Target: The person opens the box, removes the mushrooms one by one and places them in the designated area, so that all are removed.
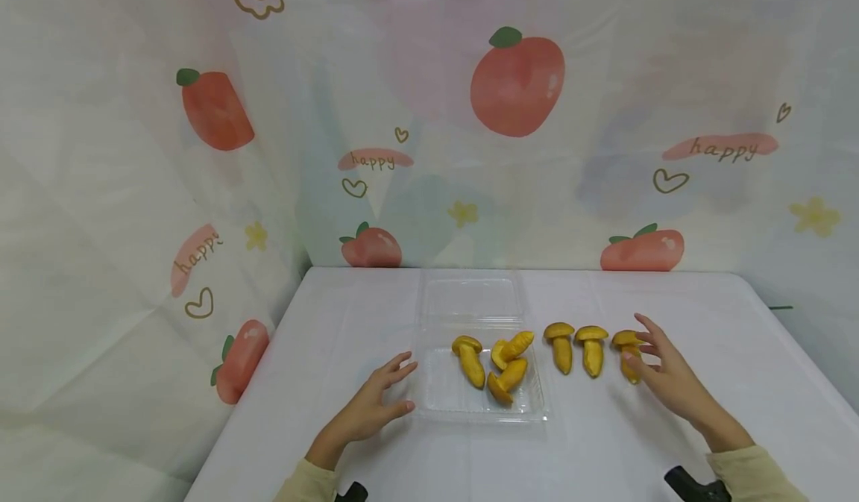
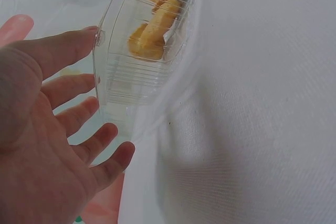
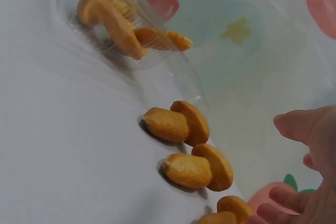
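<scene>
A clear plastic clamshell box (image 1: 439,403) lies with its lid folded back. Inside it are three yellow mushrooms: one on the left (image 1: 472,364), one at the upper right (image 1: 515,347) tilted over the wall, and one below it (image 1: 508,383). Fingers loosely spread, my left hand (image 1: 372,406) is beside the box's left wall; in the left wrist view its fingertips overlap the rim. To the right of the box stretches a row of three more mushrooms. My right hand (image 1: 674,383) hovers at the rightmost mushroom (image 1: 625,339), thumb and fingers apart, partly covering it.
The other two mushrooms of the row, a near one (image 1: 560,347) and a middle one (image 1: 592,351), lie caps away from me. The transparent lid (image 1: 472,298) reaches the back edge of the white table (image 1: 349,315). A printed curtain (image 1: 429,99) hangs behind and at left.
</scene>
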A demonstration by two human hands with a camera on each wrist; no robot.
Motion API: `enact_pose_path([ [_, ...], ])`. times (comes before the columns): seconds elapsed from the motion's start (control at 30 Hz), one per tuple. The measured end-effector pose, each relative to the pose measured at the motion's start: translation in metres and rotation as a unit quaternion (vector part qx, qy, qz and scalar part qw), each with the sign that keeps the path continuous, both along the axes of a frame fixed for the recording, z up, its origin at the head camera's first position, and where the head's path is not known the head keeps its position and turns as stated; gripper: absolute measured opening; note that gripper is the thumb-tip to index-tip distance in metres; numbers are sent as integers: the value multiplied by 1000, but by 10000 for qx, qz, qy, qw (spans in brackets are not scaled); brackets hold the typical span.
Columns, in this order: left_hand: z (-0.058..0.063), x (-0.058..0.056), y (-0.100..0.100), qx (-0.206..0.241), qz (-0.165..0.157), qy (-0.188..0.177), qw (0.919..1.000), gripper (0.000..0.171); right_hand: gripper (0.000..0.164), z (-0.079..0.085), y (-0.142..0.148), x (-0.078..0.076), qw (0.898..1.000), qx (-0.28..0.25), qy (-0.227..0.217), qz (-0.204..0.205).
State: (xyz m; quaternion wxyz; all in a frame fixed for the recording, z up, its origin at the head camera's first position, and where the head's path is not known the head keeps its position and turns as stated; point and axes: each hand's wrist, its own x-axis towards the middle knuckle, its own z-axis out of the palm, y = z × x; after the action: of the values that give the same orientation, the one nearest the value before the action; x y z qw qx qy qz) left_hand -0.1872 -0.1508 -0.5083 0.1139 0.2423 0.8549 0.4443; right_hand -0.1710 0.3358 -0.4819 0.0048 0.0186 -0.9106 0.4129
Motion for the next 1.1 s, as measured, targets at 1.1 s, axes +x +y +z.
enact_pose_path([
  [1.1,-1,0,-1,9,-90,126,9999,65,63,17,-81,8,9928,-9,864,835],
])
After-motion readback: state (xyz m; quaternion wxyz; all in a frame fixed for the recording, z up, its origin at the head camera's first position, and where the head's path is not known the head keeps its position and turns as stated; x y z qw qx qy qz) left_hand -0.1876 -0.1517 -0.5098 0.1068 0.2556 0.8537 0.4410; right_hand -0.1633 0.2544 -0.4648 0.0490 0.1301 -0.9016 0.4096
